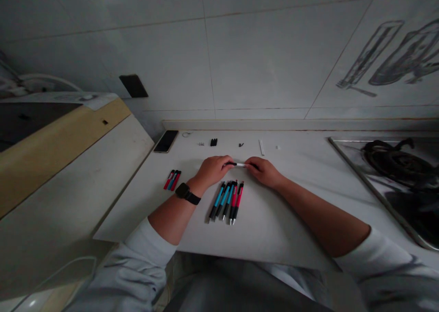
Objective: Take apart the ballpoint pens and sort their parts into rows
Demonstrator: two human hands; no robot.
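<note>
Clock centred on the pen piece, twelve toward the wall. The person's left hand (215, 169) and right hand (265, 172) meet over the desk (295, 220); fingers of both are pinching the slim, black-and-white pen piece (241, 164), one end each, clear of the surface. At six o'clock, five pens (228, 202) side by side, three blue, two red, all apparently whole. Between eight and nine, three coloured barrels (172, 180), lying apart from any tips. Loose parts along the wall side: springs (200, 143) at ten, black sleeves (213, 142) between ten and eleven, small black bits (241, 144) at twelve, white tubes (261, 147) between one and two, a small white part (277, 147) at two. Phone (166, 141) between nine and ten; stove (401, 165) at three. Stage, as judged: partway. Five pens look complete; the three barrels and the sorted parts stand separate, one piece in hand. Whether parts are being joined or separated, cannot tell. Exact join at the fingers too small to read.
</note>
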